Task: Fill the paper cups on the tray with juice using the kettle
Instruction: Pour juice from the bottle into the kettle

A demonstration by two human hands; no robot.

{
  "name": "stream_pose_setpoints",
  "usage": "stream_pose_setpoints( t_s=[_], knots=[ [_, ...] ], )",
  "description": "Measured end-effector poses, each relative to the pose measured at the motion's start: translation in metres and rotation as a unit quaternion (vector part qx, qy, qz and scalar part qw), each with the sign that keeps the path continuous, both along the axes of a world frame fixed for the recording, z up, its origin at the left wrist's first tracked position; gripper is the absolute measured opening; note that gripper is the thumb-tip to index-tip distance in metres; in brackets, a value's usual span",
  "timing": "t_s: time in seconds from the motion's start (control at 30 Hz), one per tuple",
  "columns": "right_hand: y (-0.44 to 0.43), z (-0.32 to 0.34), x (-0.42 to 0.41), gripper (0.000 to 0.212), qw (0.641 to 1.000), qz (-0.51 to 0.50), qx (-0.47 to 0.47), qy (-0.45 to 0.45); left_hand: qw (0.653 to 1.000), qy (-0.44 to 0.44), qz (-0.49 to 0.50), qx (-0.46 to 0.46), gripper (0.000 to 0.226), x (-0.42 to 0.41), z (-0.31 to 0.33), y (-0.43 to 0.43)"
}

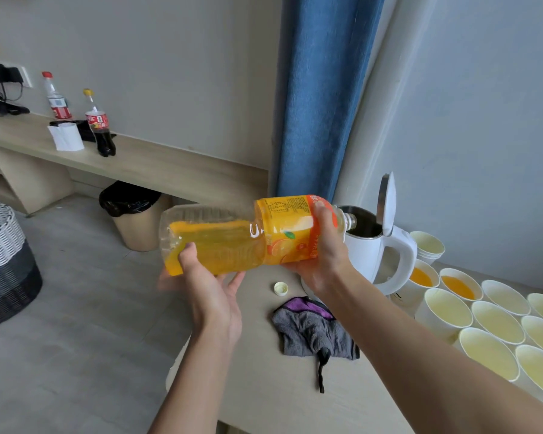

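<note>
A large orange juice bottle [232, 236] lies almost level in the air, uncapped, its mouth over the open top of the white kettle [364, 245]. My right hand [323, 249] grips the bottle round its orange label near the neck. Beneath the bottle's base, my left hand [207, 286] supports it with thumb up its side and fingers spread. The kettle lid stands open. Several paper cups [445, 311] stand close together right of the kettle; two of them [458, 286] hold juice, the others look empty. The tray under them is hidden.
A yellow bottle cap [280, 288] and a grey-purple cloth [314, 330] lie on the table in front of the kettle. A stack of cups [427, 244] stands behind it. Two drink bottles [99, 123] stand on the far shelf; a bin [135, 214] and woven basket [3, 261] sit on the floor.
</note>
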State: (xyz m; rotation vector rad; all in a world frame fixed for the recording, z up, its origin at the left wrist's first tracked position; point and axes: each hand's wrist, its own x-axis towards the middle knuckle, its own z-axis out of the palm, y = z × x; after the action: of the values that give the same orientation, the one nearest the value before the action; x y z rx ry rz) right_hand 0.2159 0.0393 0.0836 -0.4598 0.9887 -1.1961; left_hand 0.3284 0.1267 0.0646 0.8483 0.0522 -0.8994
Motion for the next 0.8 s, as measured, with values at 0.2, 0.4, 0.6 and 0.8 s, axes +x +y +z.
stream_pose_setpoints(
  t_s=[0.2,0.4,0.6,0.8],
  knots=[
    [0.005,0.014,-0.005,0.083,0.991,-0.077,0.020,0.112,0.983,0.156,-0.076,0.066,0.070,-0.002,-0.021,-0.002],
    [0.010,0.038,0.010,0.095,0.962,-0.050,-0.132,0.235,0.945,0.282,-0.141,0.085,0.079,-0.007,-0.021,0.009],
    [0.015,0.042,0.029,0.107,0.885,0.002,-0.247,0.395,0.962,-0.073,-0.111,0.240,0.019,0.021,-0.003,0.031],
    [0.028,0.026,0.036,0.104,0.827,0.050,-0.328,0.454,0.855,-0.470,-0.203,0.080,0.088,0.028,-0.024,0.006]
  ],
)
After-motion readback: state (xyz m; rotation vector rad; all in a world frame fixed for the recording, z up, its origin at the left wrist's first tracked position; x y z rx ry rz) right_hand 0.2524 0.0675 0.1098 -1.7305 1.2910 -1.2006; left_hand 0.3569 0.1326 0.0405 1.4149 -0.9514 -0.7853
